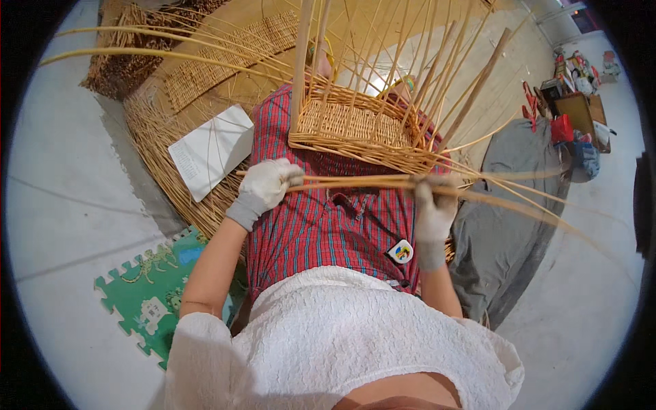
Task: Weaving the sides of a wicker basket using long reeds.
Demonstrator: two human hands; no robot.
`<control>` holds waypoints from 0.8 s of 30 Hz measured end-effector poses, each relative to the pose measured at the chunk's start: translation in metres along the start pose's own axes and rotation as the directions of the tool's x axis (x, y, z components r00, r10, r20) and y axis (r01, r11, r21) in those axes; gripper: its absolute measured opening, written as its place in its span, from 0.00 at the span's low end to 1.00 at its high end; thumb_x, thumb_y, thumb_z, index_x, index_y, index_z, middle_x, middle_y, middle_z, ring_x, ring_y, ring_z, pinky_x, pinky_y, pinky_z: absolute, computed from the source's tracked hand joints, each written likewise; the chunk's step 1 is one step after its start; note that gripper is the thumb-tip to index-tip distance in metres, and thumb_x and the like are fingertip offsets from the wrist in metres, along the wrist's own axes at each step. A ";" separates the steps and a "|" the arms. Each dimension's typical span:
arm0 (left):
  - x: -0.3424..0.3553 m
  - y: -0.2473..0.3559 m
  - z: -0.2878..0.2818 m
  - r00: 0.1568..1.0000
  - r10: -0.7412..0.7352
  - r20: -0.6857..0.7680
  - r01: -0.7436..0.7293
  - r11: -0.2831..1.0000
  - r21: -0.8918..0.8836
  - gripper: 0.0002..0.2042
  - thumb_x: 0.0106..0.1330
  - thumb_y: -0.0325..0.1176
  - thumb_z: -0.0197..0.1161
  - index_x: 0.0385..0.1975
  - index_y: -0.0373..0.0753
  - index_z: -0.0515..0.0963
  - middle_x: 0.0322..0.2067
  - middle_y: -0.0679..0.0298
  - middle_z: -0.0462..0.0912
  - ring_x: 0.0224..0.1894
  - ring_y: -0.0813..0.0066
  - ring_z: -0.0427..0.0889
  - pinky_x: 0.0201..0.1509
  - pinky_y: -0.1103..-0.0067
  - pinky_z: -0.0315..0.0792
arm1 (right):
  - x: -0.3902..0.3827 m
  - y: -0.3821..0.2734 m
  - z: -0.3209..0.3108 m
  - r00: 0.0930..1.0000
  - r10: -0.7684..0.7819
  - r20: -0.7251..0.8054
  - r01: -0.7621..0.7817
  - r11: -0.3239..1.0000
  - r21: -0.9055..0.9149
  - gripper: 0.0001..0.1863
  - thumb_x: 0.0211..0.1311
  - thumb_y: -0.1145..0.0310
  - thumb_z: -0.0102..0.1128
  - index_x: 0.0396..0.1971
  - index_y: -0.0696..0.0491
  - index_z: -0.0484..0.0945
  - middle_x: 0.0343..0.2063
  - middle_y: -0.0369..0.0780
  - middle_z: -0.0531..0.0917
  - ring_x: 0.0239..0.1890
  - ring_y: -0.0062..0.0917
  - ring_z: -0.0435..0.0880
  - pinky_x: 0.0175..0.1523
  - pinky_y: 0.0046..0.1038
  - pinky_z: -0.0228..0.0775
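Observation:
A pair of long, thin wicker rods (355, 182) stretches across my lap, their far ends fanning out to the right. My left hand (270, 183), in a whitish work glove, is closed around the rods near their left ends. Farther along, my right hand (436, 212), gloved too, grips them with the thumb raised; its fingers are partly blurred. Just beyond both hands a partly woven wicker basket (362, 149) rests tilted on my red checked lap, with wooden posts (471, 92) and many loose stakes sticking up from it.
A white paper sheet (210, 150) lies on a heap of rods (147, 130) at the left, near a flat woven panel (232, 58). A green foam mat (154, 294) is at lower left. Grey cloth (509, 219) spreads at the right. A small round badge-like item (400, 251) sits on my lap.

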State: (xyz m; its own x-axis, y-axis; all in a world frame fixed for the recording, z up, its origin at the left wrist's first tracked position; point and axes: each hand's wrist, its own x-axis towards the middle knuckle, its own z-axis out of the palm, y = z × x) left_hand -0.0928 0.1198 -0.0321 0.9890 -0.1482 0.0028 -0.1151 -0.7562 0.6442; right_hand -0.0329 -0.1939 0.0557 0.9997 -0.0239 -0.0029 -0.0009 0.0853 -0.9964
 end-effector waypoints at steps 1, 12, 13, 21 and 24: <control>0.006 -0.005 0.004 0.985 0.050 -0.164 -0.066 0.993 -0.093 0.11 0.61 0.23 0.58 0.42 0.45 0.81 0.37 0.61 0.83 0.31 0.64 0.83 0.37 0.69 0.76 | 0.018 0.004 0.000 1.000 0.016 -0.008 -0.016 1.000 0.013 0.07 0.64 0.79 0.59 0.39 0.55 0.73 0.36 0.43 0.83 0.37 0.27 0.85 0.40 0.29 0.83; 0.057 -0.008 0.013 0.773 -0.616 -0.149 0.197 0.457 -0.867 0.22 0.67 0.18 0.55 0.61 0.33 0.68 0.50 0.54 0.82 0.19 0.82 0.76 0.17 0.86 0.69 | 0.043 0.045 -0.018 0.999 0.028 -0.017 -0.027 0.996 0.081 0.09 0.65 0.77 0.61 0.38 0.53 0.69 0.38 0.46 0.84 0.38 0.32 0.86 0.41 0.32 0.85; 0.056 -0.009 0.014 0.772 -0.620 -0.142 0.206 0.455 -0.866 0.22 0.67 0.18 0.55 0.61 0.33 0.68 0.50 0.54 0.82 0.19 0.82 0.76 0.17 0.86 0.69 | 0.041 0.046 -0.020 1.000 -0.003 0.018 0.001 0.995 0.101 0.09 0.65 0.78 0.60 0.38 0.53 0.69 0.39 0.47 0.84 0.39 0.33 0.86 0.42 0.32 0.85; 0.059 -0.018 0.010 0.810 -0.580 -0.080 0.279 0.503 -0.818 0.17 0.67 0.22 0.59 0.56 0.34 0.72 0.43 0.52 0.84 0.15 0.80 0.76 0.18 0.84 0.69 | 0.034 0.050 -0.028 0.979 -0.041 0.201 0.029 0.997 0.065 0.11 0.61 0.81 0.62 0.37 0.53 0.68 0.42 0.48 0.84 0.44 0.34 0.86 0.48 0.34 0.83; 0.071 -0.022 0.017 0.780 -0.256 -0.571 0.064 0.940 -0.335 0.16 0.69 0.30 0.59 0.55 0.37 0.73 0.38 0.52 0.85 0.16 0.75 0.79 0.19 0.81 0.71 | 0.038 0.065 -0.038 0.959 -0.089 0.270 0.056 0.990 0.129 0.11 0.62 0.80 0.62 0.37 0.53 0.69 0.42 0.48 0.84 0.44 0.35 0.86 0.48 0.35 0.83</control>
State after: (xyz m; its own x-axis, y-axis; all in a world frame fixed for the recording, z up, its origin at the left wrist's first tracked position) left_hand -0.0217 0.1155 -0.0588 0.8539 0.4425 0.2739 -0.0141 -0.5065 0.8621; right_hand 0.0043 -0.2274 -0.0127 0.9651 0.2379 0.1091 0.0580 0.2121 -0.9755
